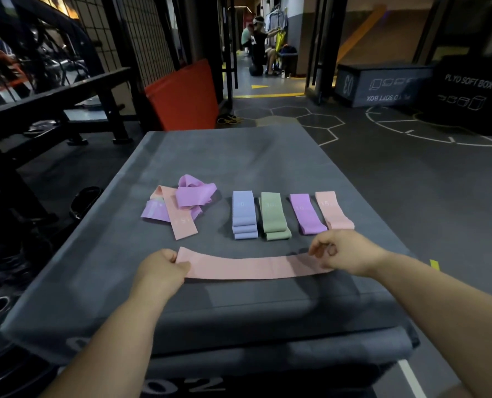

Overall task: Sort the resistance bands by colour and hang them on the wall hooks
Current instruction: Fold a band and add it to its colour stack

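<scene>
On top of a grey padded gym box (267,156), colour sorting is in progress. At ten o'clock on the pad lies an unsorted heap (181,205) of purple and pink bands, tangled and overlapping. At seven o'clock the left hand (161,268) pinches one end of a pink band (253,267) between thumb and curled fingers. The band lies flat and slightly bowed across six o'clock, near the front edge. Behind it, from twelve to two o'clock, four folded piles sit side by side without touching: the blue stack (244,215), green stack (275,216), purple stack (308,214) and pink stack (334,211). At four o'clock the right hand (345,251) grips the band's other end with curled fingers, just in front of the pink stack. The step looks like smoothing this band. Next it likely needs folding and laying on the pink stack. No wall hooks are in view, and the heap remains unsorted.
</scene>
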`<state>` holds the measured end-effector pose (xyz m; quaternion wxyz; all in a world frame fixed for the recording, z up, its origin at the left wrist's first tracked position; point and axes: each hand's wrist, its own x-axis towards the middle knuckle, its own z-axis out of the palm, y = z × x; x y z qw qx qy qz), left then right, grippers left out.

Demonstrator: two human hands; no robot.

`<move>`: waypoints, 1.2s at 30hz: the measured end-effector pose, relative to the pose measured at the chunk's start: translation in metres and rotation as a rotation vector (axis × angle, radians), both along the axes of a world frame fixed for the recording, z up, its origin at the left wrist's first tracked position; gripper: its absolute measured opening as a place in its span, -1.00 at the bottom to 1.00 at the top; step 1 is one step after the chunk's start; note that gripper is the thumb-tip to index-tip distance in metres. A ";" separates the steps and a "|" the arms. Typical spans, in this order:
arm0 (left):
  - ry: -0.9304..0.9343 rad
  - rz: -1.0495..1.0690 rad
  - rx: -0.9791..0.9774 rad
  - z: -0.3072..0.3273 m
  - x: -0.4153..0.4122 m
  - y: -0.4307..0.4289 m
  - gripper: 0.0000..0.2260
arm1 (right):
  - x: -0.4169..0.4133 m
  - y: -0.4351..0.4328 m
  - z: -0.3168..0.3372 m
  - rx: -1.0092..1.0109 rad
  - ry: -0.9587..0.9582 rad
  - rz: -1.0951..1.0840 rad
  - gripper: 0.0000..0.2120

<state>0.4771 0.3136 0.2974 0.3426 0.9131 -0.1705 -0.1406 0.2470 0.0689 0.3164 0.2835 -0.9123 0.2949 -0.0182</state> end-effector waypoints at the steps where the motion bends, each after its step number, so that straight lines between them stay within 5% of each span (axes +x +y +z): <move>1: -0.015 -0.013 0.037 0.000 0.001 0.002 -0.87 | 0.001 0.000 0.000 -0.008 0.012 0.012 -0.69; 10: -0.138 -0.075 0.342 -0.005 0.003 0.007 -0.87 | 0.006 -0.001 -0.003 -0.094 0.186 0.105 -0.78; 24: -0.121 -0.102 0.385 -0.003 0.007 0.004 -0.91 | 0.009 -0.002 -0.004 -0.169 0.263 0.131 -0.76; 32: -0.174 -0.150 0.178 0.002 -0.011 -0.008 -0.86 | 0.011 0.007 0.004 -0.253 0.297 0.155 -0.75; 36: -0.178 -0.211 0.048 0.006 -0.027 -0.020 -0.72 | 0.020 0.024 0.009 -0.264 0.135 0.159 -0.72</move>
